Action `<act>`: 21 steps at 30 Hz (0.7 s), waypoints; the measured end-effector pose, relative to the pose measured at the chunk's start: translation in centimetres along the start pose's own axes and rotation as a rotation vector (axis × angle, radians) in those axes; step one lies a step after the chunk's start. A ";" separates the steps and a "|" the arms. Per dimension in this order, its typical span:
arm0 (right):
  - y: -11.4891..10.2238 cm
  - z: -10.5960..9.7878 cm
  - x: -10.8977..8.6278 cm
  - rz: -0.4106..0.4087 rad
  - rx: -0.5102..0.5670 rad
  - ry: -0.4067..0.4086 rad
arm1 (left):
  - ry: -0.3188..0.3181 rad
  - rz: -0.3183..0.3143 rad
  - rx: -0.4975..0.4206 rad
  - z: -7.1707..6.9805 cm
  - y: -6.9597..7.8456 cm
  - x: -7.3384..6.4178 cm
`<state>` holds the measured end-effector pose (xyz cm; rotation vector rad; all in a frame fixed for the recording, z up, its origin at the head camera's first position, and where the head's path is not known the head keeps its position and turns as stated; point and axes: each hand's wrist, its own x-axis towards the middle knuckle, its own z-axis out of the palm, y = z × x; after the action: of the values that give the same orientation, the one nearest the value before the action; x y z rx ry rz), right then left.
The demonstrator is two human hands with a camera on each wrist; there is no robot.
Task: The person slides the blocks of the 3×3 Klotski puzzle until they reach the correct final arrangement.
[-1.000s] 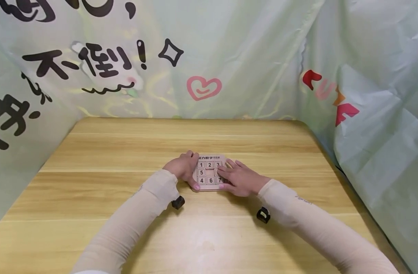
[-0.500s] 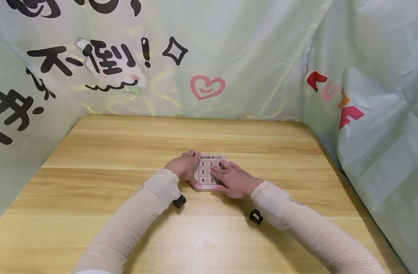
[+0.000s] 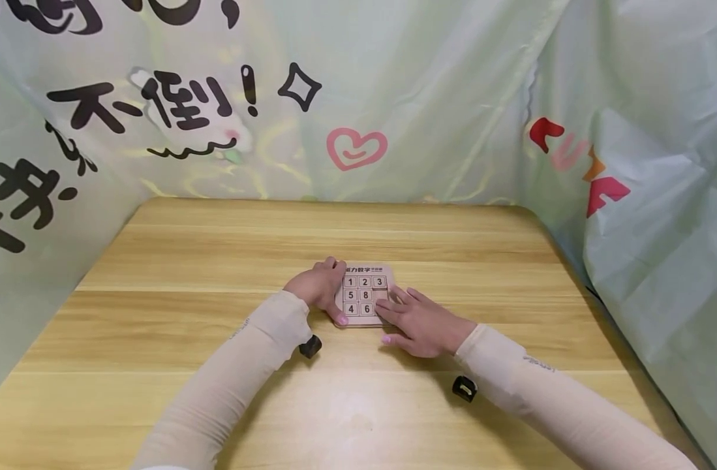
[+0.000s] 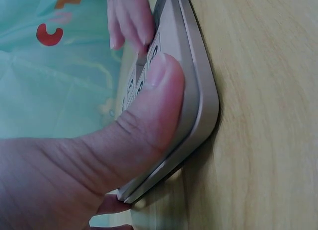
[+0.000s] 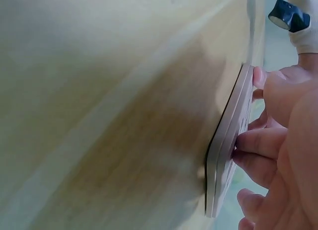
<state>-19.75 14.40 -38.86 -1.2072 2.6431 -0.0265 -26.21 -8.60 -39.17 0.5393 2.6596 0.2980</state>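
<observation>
One number sliding puzzle (image 3: 364, 295) lies flat near the middle of the wooden counter (image 3: 217, 339), a pale square board with a printed title strip along its far edge. Seven numbered tiles can be read in the head view: 1, 2 and 3 in the far row, 5 and 8 in the middle row, 4 and 6 in the near row. The near right corner of the grid is covered by fingers, so what sits there cannot be told.

The left hand (image 3: 317, 287) holds the puzzle by its left side. Its grip is curled round the board: the thumb (image 4: 149, 106) presses on the top face at the near left corner, and the other fingers wrap over the far left edge.

The right hand (image 3: 419, 316) lies at the puzzle's near right corner, grip spread, fingers straight and fanned. Its fingertips (image 3: 384, 307) rest on the right part of the tile grid, and the right wrist view shows fingers (image 5: 258, 140) touching the board's face and edge.

Two small black wrist cameras show, one under each forearm (image 3: 309, 346) (image 3: 464, 388). Both arms wear cream sleeves (image 3: 241, 365). A pale green printed curtain (image 3: 393, 85) with one pink heart (image 3: 356, 147) encloses the counter on three sides.
</observation>
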 end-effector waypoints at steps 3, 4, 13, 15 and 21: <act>0.2 0.1 -0.2 0.000 0.001 0.008 | 0.003 -0.001 0.007 0.0 0.1 0.1; 0.3 0.1 -0.1 0.000 -0.002 0.014 | 0.004 -0.001 0.010 0.0 0.1 0.1; 1.7 0.2 1.1 0.024 -0.012 0.065 | -0.004 0.012 0.013 0.0 0.2 0.4; 1.6 0.1 1.3 0.025 0.002 0.054 | -0.005 0.007 0.007 0.0 0.2 0.3; 0.5 0.1 0.9 -0.048 0.031 0.022 | -0.013 -0.004 0.003 0.0 0.1 0.2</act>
<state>-20.66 14.04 -39.25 -1.2669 2.6220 -0.0887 -26.34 -8.46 -39.17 0.5348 2.6488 0.2878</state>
